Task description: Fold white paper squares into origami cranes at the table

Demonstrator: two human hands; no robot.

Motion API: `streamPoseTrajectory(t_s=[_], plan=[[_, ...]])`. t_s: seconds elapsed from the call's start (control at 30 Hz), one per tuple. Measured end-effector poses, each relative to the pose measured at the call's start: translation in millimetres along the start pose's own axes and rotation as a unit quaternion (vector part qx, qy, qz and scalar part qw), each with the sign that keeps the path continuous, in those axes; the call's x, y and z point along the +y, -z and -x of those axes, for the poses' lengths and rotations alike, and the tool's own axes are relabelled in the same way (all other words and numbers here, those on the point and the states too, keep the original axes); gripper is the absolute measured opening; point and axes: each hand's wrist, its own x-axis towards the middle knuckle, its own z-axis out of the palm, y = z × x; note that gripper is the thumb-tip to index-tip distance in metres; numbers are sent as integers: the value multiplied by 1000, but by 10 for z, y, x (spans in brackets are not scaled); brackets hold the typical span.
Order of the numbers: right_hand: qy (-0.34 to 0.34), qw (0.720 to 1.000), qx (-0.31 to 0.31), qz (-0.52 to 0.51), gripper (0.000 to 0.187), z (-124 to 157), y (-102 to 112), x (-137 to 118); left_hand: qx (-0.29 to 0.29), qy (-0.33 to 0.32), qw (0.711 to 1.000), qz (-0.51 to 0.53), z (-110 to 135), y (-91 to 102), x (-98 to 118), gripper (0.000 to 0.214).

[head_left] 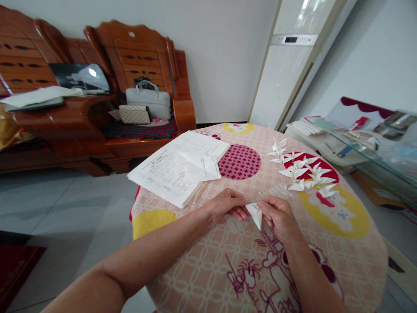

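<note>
The paper point(255, 214) sits between left hand point(229, 204) and right hand point(278, 215), both nearly closed, pinching its left and right sides.

Bare forearms point(163, 245), hands point(230, 203) apparently bare.

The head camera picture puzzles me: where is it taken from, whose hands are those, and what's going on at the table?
There's no machine arm here. A person wears a camera on their head, looking forward and down, so you see roughly what they see: their own bare left hand and right hand. Together these hold a small, pointed piece of folded white paper. On the round, cloth-covered table, white paper cranes cluster to the right, and a stack of printed sheets lies to the left. Behind stands a carved wooden armchair with a grey handbag on its seat.
</note>
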Motion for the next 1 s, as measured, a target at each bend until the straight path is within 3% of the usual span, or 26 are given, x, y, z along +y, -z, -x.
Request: streamPoseTrajectory(t_s=[0.47, 0.7, 1.0], plan=[[-14, 999, 32, -39, 31, 26, -100, -43, 108, -128, 985, 32, -4, -150, -19, 20], [-15, 998, 29, -51, 28, 14, -126, -24, 146, -132, 980, 37, 25, -176, 10, 10], [-6, 999, 28, -32, 27, 18, -100, -17, 143, -128, 981, 32, 25, -175, -12, 11]])
